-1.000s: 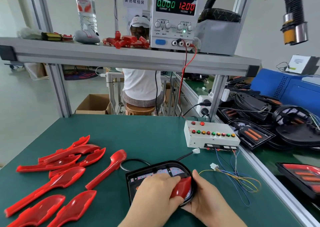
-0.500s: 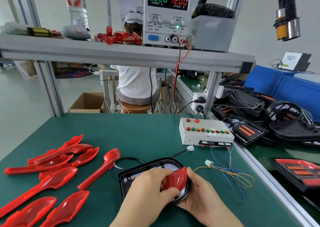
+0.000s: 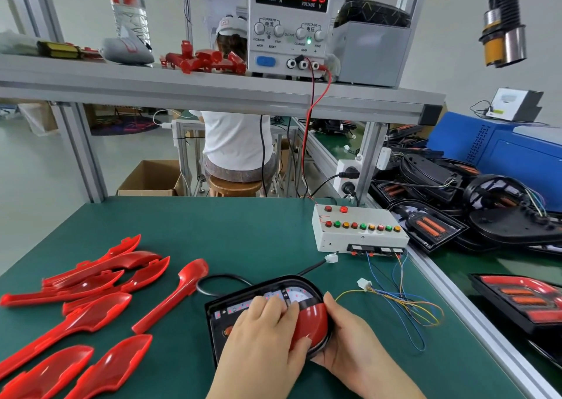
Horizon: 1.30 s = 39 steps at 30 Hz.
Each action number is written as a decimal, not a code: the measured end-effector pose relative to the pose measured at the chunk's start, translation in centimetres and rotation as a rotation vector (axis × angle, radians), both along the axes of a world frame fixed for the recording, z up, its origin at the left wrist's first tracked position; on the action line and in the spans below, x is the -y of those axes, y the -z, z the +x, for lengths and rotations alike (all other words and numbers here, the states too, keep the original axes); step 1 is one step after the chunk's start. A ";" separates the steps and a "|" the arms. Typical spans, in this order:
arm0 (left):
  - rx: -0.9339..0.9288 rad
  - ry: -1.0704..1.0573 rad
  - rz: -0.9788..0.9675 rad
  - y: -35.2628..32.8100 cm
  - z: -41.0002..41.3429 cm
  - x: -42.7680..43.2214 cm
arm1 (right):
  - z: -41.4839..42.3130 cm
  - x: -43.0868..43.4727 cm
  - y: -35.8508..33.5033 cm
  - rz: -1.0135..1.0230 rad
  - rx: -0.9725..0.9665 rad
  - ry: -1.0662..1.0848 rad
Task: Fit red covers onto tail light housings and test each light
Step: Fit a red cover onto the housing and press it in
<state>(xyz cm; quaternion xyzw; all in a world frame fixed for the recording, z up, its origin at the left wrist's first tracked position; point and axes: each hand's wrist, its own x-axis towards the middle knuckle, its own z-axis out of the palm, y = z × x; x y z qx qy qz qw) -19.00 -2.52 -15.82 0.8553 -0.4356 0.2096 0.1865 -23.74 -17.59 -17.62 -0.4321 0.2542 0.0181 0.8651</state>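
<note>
**Tail light housing with red cover, held in both hands**

- Housing (image 3: 237, 307): black, rounded at its right end. It lies flat on the green worktop (image 3: 213, 234), at the near edge and right of centre. A black cable leaves its far side in a loop.
- Cover (image 3: 311, 325): red and glossy, seated on the right end of the housing.
- Left hand (image 3: 261, 341): grips the cover, fingers (image 3: 273, 306) bent over its far edge and thumb on its near face.
- Right hand (image 3: 352, 344): cups the rounded end of the housing, thumb on top and fingers curled round the near rim.
- Wires (image 3: 404, 307): blue, yellow and orange, lying loose just right of the hands. They end in a white plug (image 3: 364, 283).
- Test box (image 3: 359, 231): white, with rows of red, green and amber buttons. It sits beyond the wires at the right edge of the worktop.
- Loose covers (image 3: 91, 307): red, scattered over the left of the worktop, well apart from the housing.
- Shelf (image 3: 213, 88): spans the worktop overhead and carries the next three items.
- Power supply (image 3: 292, 24): reads 0.000 current, 12.00 voltage.
- Bottle (image 3: 129, 6): clear, upright.
- Red parts (image 3: 203, 58): small, in a heap.
- Black housings (image 3: 456, 210): piled on the bench to the right.
- Person (image 3: 234, 143): seated on a stool beyond the worktop, back turned.
</note>
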 end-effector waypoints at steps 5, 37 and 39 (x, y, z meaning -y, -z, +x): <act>0.096 -0.092 0.034 0.3 -0.3 0.1 | 0.1 -0.2 -0.2 -0.001 -0.008 -0.006; 0.428 -0.233 0.029 3.5 -0.3 0.4 | -0.1 -0.3 -0.1 -0.060 0.104 0.011; 0.427 -0.230 0.031 3.6 -0.4 0.4 | -0.1 -0.5 -0.1 -0.072 0.117 0.025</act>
